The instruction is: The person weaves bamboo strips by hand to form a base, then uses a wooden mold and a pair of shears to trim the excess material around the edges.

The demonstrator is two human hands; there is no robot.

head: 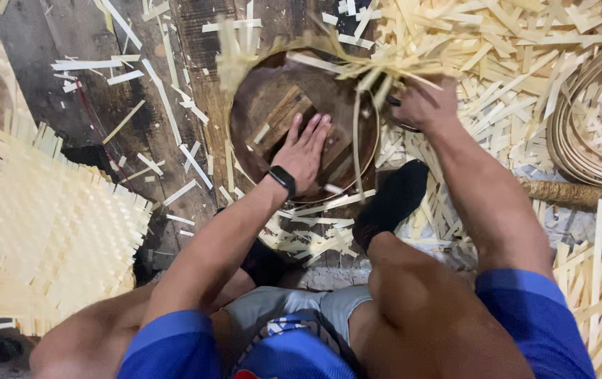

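Single head-worn view, aimed steeply down at the seated person's own lap and work area.

The scene is seen from one camera only, carried on the head and tilted almost straight down, so no second view is available for overlap. The knees and blue sleeves are cut off by the bottom edge, very close to the lens. The left hand (303, 149) and right hand (424, 105) are framed just above the middle, at arm's reach. The wooden floor (83, 105) is taken in toward the top and left edges, farthest from the lens.
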